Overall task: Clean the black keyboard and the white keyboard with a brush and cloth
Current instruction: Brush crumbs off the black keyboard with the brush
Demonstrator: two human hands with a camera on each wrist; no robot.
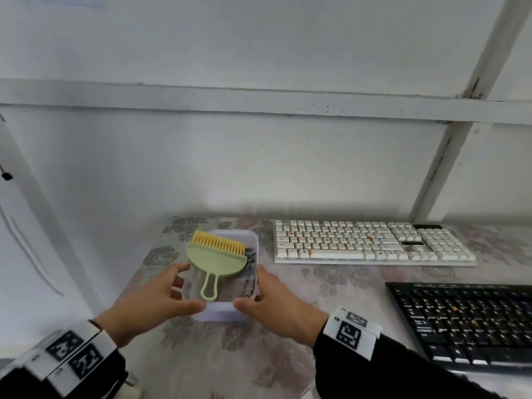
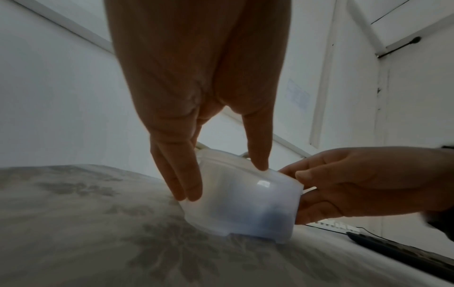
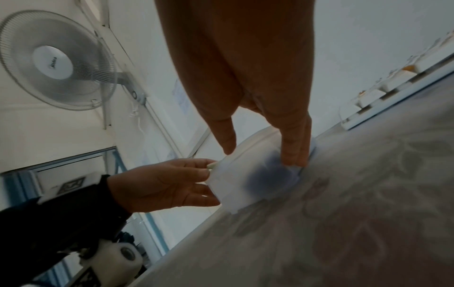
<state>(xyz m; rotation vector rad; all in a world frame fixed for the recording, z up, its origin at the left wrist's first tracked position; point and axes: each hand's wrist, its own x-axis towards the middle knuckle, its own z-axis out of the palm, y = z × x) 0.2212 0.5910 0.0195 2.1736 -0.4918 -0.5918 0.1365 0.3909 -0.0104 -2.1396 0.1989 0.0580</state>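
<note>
A translucent plastic container stands on the table near its left side. In it lie a green brush with yellow bristles and a grey cloth. My left hand grips the container's near-left corner, thumb on the front rim and fingers down the left wall. My right hand grips the near-right corner the same way. The white keyboard, speckled with orange crumbs, lies at the back right. The black keyboard lies nearer, at the right edge.
A floral cloth covers the table, whose left edge runs close beside the container. A white wall with metal frame bars rises right behind the table. A wall fan hangs high at the left.
</note>
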